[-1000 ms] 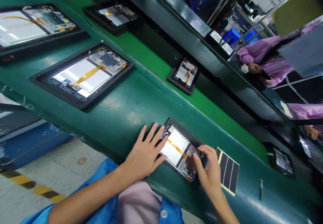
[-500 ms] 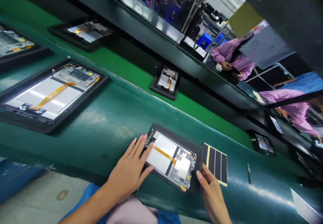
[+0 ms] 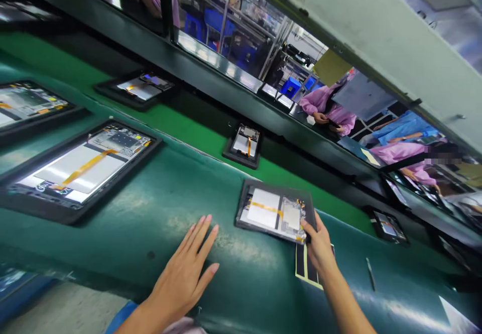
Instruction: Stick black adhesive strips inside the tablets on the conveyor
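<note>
A black tray with an opened tablet (image 3: 273,209), showing a white battery, an orange flex cable and a circuit board, hangs tilted a little above the dark green belt (image 3: 158,208). My right hand (image 3: 320,243) grips its near right corner, thumb on top. My left hand (image 3: 186,271) lies flat on the belt with fingers stretched out, to the left of the tray and apart from it, holding nothing. A sheet of black strips on yellow backing (image 3: 307,268) lies on the belt under my right wrist.
More trays with opened tablets ride the belt: a large one (image 3: 81,165) at left, another (image 3: 30,104) at far left, two smaller ones (image 3: 244,144) (image 3: 139,89) on the bright green far lane. A thin tool (image 3: 371,273) lies at right. People in pink coats (image 3: 331,108) work across the line.
My right hand has taken the tray by its corner and lifted it away toward the far side. My left hand has come off the tray and now rests on the belt.
</note>
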### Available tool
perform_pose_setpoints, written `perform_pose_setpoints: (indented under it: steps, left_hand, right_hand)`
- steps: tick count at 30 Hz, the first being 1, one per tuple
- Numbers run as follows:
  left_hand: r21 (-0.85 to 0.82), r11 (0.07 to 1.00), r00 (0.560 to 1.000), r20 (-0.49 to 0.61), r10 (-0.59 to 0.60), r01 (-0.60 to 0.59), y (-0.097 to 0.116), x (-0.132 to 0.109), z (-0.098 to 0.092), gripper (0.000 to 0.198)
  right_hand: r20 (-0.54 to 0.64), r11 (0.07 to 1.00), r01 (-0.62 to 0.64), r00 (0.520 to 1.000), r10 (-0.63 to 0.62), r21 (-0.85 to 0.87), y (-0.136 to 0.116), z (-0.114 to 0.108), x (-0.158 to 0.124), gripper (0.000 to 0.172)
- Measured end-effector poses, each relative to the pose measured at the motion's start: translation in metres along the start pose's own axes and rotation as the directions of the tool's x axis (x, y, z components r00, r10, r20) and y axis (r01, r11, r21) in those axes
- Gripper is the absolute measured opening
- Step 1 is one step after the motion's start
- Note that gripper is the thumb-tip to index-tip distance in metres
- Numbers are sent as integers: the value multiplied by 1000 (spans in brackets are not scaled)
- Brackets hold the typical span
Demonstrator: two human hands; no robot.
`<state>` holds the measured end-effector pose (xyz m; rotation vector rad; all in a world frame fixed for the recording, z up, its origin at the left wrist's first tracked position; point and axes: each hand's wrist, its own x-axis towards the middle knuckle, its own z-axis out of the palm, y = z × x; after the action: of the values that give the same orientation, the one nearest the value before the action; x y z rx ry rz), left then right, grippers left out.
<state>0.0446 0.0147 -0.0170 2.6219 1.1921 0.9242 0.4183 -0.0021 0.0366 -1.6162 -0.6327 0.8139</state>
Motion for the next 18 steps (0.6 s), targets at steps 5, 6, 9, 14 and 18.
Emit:
perform_pose_setpoints:
  steps: [5, 6, 9, 14, 18]
  left_hand:
    - [-36, 999, 1000, -10, 10, -11, -2, -1, 2, 71]
    - [-44, 999, 1000, -14, 7, -8, -3, -2, 3, 70]
    - [-101, 995, 999, -50, -8, 3, -4, -8, 3, 67]
    - [-445, 889, 988, -55, -143, 104, 1, -11, -15, 58]
    - [-786, 611, 961, -86, -264, 97, 11, 14, -53, 75]
  right_hand:
    - [-127, 974, 115, 982, -142, -197, -38, -24, 101, 88]
    - [-145, 965, 124, 976, -160, -230, -46, -28, 117, 90]
    - [-252, 919, 145, 936, -247, -366, -62, -36, 150, 96]
    - [-178, 757, 241, 888, -425, -607, -45, -14, 156, 85]
    - [198, 550, 484, 845, -498, -681, -17, 40, 135, 59]
